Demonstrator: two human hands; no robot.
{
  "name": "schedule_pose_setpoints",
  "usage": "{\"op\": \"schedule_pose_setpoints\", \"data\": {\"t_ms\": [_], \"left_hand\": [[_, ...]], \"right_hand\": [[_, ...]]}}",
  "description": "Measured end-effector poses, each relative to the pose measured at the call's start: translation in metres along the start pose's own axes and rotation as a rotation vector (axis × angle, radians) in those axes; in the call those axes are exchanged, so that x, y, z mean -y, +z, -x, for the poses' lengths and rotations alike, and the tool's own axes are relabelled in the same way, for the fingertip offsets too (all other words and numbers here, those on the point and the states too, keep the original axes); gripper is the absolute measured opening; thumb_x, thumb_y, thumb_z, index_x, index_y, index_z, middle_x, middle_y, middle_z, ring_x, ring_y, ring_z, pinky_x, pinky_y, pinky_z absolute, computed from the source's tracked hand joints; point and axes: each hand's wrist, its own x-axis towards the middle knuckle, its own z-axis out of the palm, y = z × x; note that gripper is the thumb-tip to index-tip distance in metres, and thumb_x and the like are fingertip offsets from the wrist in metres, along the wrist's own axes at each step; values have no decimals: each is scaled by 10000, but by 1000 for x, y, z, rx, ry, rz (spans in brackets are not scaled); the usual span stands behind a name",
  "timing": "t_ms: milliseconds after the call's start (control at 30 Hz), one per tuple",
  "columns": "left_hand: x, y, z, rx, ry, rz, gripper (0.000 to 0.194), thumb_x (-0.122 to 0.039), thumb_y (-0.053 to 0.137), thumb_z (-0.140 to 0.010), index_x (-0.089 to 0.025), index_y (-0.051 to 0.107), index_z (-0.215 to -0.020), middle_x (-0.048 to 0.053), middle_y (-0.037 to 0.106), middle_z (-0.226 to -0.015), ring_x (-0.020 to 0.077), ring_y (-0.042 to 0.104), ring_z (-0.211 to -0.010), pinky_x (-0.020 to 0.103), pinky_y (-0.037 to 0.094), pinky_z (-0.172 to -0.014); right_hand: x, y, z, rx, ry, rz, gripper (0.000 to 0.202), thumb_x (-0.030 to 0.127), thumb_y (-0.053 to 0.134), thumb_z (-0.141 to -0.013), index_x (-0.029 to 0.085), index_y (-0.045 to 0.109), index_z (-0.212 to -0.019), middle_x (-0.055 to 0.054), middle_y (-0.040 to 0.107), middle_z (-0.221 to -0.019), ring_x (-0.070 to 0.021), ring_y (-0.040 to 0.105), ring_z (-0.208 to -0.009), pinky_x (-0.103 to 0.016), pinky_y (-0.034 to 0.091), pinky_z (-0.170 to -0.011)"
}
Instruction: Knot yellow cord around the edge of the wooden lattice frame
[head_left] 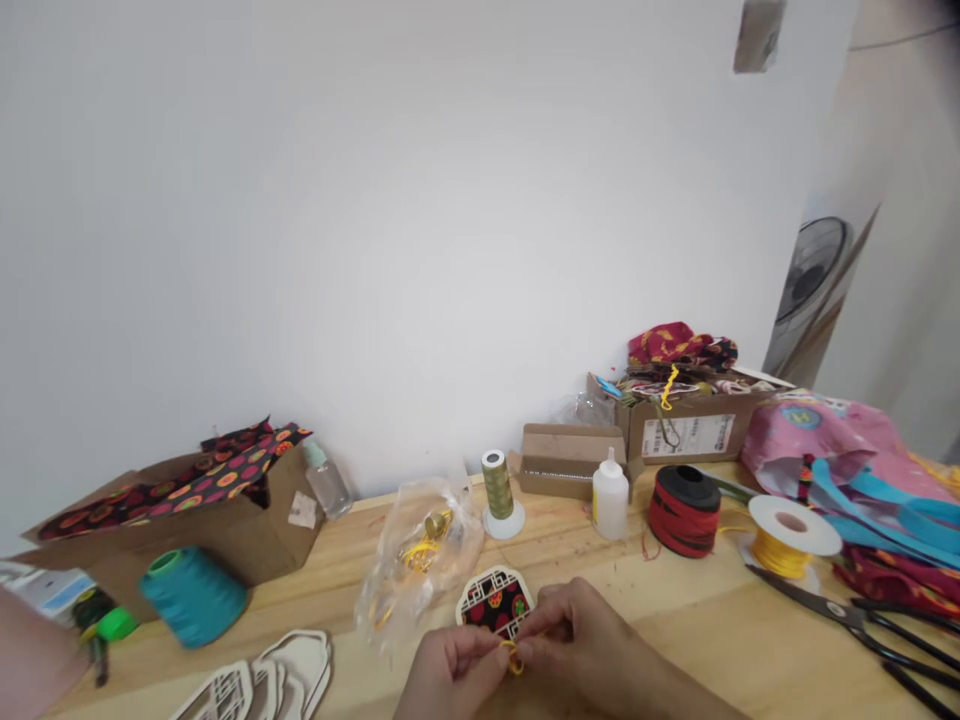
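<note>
Low in the middle of the head view, my left hand [461, 672] and my right hand [574, 640] meet fingertip to fingertip. Both pinch a small loop of yellow cord [513, 657]. Just behind the fingers lies a pale wooden cut-out ornament [495, 598] with a lattice frame and black patterned fabric showing through. Its lower edge is hidden by my hands, and I cannot tell whether the cord passes through it. Behind the ornament stands a spool of olive thread [498, 490]. To its left is a clear plastic bag [420, 550] with yellow cord and gold-coloured pieces inside.
Wooden cut-outs [296, 665] and a teal thread cone [191, 597] lie left, by a fabric-filled box [172, 500]. Rightward are a glue bottle [610, 500], red cord spool [684, 512], yellow cord spool [793, 530], black scissors [847, 612] and another box [690, 425]. A wall stands behind.
</note>
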Motion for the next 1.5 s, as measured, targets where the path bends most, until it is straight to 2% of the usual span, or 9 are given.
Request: {"op": "schedule_pose_setpoints", "data": {"t_ms": [233, 367, 500, 600, 767, 900, 1033, 1200, 1500], "left_hand": [[-8, 2, 2, 99, -11, 93, 326, -436, 660, -513, -138, 689, -643, 36, 674, -579, 161, 561, -575, 231, 405, -560], [-12, 1, 1, 161, 10, 135, 340, -427, 639, -554, -161, 696, -758, 57, 699, -690, 206, 593, -673, 282, 433, -657], [-12, 0, 1, 178, 16, 166, 319, -415, 635, -569, -180, 695, -775, 49, 704, -707, 205, 599, -675, 302, 437, -700], [-8, -1, 0, 151, 5, 181, 345, -428, 641, -556, -171, 693, -780, 58, 705, -713, 213, 600, -687, 311, 439, -704], [-4, -3, -2, 27, 11, 133, 353, -435, 664, -523, -168, 697, -752, 49, 707, -676, 204, 599, -692, 267, 446, -657], [-8, -4, -1, 48, 21, 97, 323, -409, 653, -554, -169, 692, -766, 45, 707, -682, 197, 603, -692, 260, 450, -655], [-10, -4, 0, 76, 40, 39, 306, -391, 627, -593, -154, 689, -777, 51, 706, -694, 204, 603, -709, 263, 451, -657], [-8, -1, -1, 85, 41, 36, 299, -396, 614, -604, -152, 694, -757, 44, 704, -662, 189, 601, -660, 239, 446, -612], [-4, 1, -2, 98, 25, 30, 321, -398, 619, -593, -137, 689, -767, 42, 696, -641, 178, 588, -656, 226, 423, -598]], "right_hand": [[0, 3, 2, -62, 46, -48, 221, 308, 535, -682, 141, 681, -689, -25, 603, -626, -99, 476, -534, -166, 318, -452], [1, -1, 1, -77, 38, -37, 244, 320, 504, -707, 152, 680, -722, 11, 561, -515, -66, 379, -444, -162, 244, -404], [0, -7, 3, -136, -11, 88, 224, 315, 504, -713, 172, 677, -726, 36, 493, -464, -61, 291, -435, -176, 194, -401], [1, -12, 4, -188, -72, 163, 220, 289, 479, -736, 180, 670, -724, 39, 470, -451, -65, 285, -430, -184, 207, -412], [3, -13, 5, -287, -222, 203, 201, 254, 466, -750, 153, 621, -669, 8, 496, -559, -83, 403, -509, -182, 292, -479], [1, -8, 4, -226, -185, 116, 154, 241, 457, -757, 154, 581, -731, 1, 518, -640, -83, 440, -541, -167, 320, -477], [0, -3, 2, -151, -170, 149, 173, 267, 551, -701, 212, 608, -854, 19, 509, -626, -86, 448, -536, -172, 314, -474], [1, -1, 4, -130, -231, 263, 171, 250, 483, -769, 285, 650, -782, 23, 443, -568, -95, 463, -586, -183, 295, -502], [-1, 1, 5, -169, -250, 241, 176, 205, 472, -774, 212, 644, -741, 8, 488, -610, -92, 479, -602, -180, 310, -520]]}}
